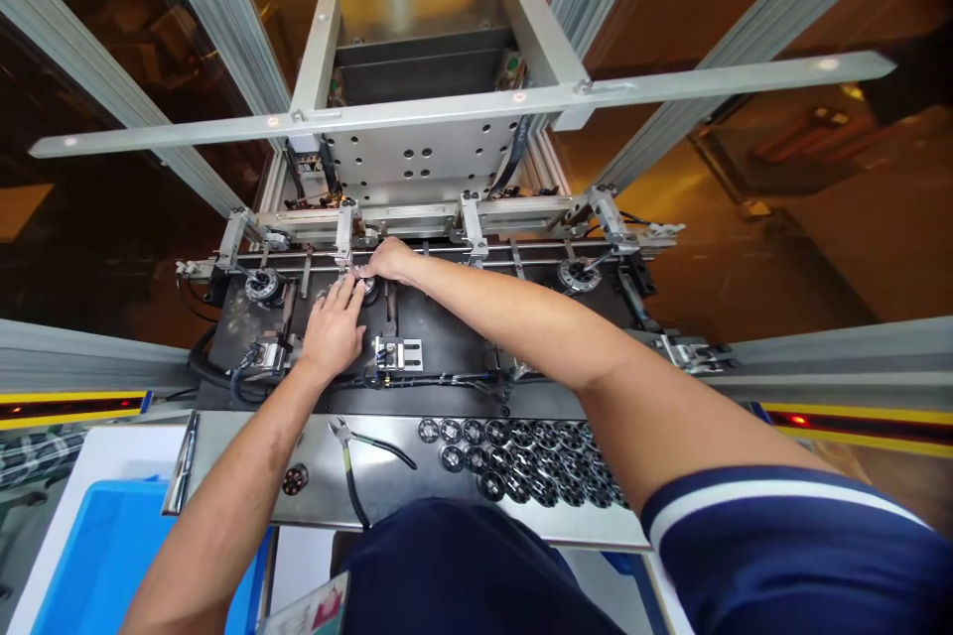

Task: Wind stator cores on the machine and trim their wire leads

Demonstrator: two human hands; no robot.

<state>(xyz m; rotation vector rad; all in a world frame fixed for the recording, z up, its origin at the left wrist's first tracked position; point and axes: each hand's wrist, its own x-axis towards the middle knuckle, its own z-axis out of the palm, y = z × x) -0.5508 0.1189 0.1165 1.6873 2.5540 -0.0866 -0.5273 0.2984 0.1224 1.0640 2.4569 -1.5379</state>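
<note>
Head view. Both hands meet at the second nest of the black fixture plate (447,317), near its far edge. Left hand (333,325) lies flat, fingers spread, pressing beside the round part (368,286). Right hand (388,260) pinches something at that part; its grip is hidden. Nests at the far left (262,285) and far right (579,275) each carry a part. Many loose round parts (521,456) wait on the steel shelf's (223,476) near edge, so loading looks part done.
</note>
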